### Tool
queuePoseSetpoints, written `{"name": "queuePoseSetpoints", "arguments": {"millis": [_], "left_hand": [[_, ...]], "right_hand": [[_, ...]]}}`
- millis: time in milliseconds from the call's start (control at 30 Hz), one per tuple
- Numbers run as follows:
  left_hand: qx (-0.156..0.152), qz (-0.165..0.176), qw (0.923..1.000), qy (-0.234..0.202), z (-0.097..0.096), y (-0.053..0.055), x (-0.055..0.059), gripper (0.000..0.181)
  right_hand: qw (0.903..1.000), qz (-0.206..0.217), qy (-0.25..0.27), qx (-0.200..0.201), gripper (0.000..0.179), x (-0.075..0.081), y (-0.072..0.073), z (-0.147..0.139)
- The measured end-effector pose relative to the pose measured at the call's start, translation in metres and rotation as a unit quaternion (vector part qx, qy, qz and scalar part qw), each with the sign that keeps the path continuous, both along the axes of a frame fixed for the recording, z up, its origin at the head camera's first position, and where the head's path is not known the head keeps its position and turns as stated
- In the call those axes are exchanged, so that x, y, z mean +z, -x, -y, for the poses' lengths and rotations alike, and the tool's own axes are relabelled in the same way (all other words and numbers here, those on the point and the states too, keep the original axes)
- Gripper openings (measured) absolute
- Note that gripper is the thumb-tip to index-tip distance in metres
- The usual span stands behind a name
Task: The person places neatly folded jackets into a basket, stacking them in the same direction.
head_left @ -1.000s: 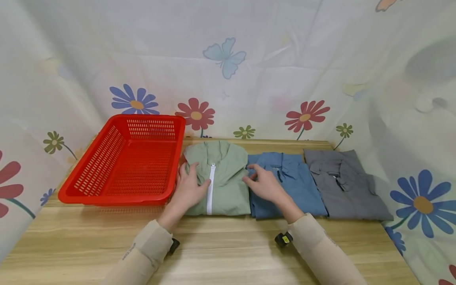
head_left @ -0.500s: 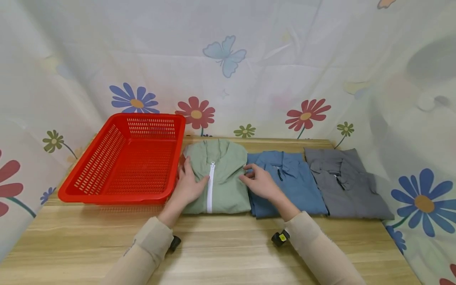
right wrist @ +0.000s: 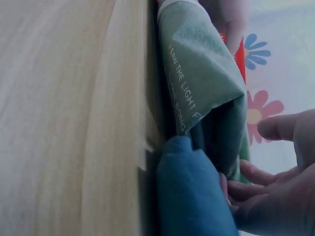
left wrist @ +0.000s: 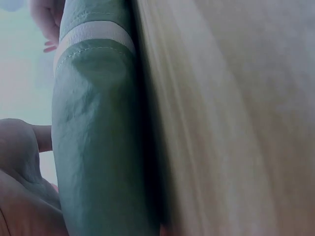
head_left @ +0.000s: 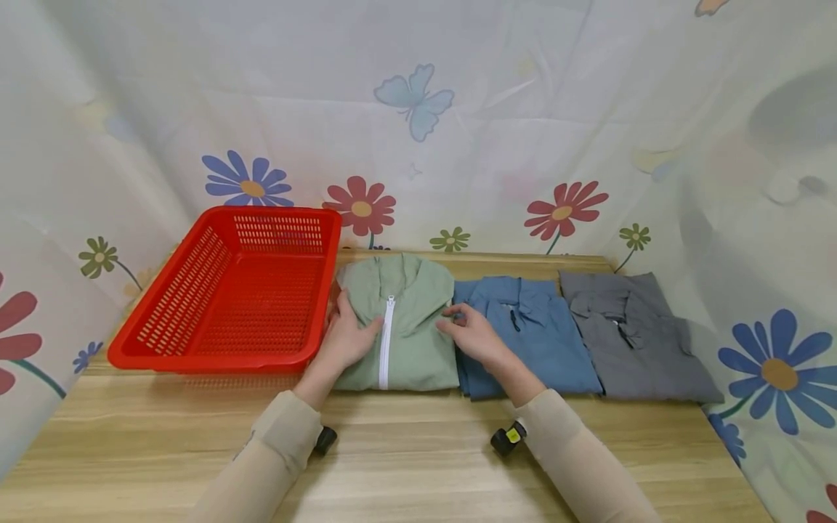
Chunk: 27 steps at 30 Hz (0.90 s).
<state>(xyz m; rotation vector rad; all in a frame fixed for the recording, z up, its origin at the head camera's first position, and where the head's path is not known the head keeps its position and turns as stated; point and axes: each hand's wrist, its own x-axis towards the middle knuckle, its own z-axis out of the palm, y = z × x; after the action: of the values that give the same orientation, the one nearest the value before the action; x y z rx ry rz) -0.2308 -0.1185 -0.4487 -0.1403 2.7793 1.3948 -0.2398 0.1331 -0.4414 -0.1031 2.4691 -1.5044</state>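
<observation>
A folded green jacket (head_left: 418, 349) with a white zipper (head_left: 387, 338) lies between both hands. My left hand (head_left: 346, 341) rests at its left side, fingers along the edge beside the red basket, thumb over the top near the zipper. The left wrist view has that thumb (left wrist: 42, 137) against the green fabric. On the opposite edge my right hand (head_left: 474, 334) reaches in, its fingers slightly bent at the fabric. In the right wrist view, the right thumb (right wrist: 278, 129) stands apart while the other fingers touch the jacket's folded side, just above the blue garment (right wrist: 192, 196).
A red plastic basket (head_left: 196, 361) stands directly left of the jacket. To the right lie a folded blue shirt (head_left: 546, 349) and a folded grey shirt (head_left: 660, 363), side by side on the wooden table (head_left: 405, 450). A flower-printed cloth (head_left: 484, 145) hangs behind.
My left fingers have drawn in against the jacket's left edge. My right hand has shifted slightly leftward onto its right edge. The garments and basket have stayed in place.
</observation>
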Motion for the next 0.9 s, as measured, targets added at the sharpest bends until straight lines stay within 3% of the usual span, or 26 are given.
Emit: {"name": "queuePoseSetpoints", "arguments": {"millis": [233, 567, 900], "left_hand": [[0.002, 0.01, 0.9999, 0.006, 0.0014, 0.003, 0.0006, 0.095], [0.01, 0.003, 0.9999, -0.01, 0.0031, 0.0079, 0.0038, 0.092], [0.014, -0.02, 0.9994, -0.024, 0.0027, 0.0099, 0.0002, 0.088]], "right_hand": [[0.9984, 0.016, 0.051, -0.02, 0.039, -0.0019, 0.003, 0.0032], [0.9957, -0.026, 0.088, -0.015, 0.042, 0.0033, 0.0026, 0.0088], [0.9821, 0.031, 0.177, -0.056, 0.053, 0.0023, 0.0042, 0.0046]]}}
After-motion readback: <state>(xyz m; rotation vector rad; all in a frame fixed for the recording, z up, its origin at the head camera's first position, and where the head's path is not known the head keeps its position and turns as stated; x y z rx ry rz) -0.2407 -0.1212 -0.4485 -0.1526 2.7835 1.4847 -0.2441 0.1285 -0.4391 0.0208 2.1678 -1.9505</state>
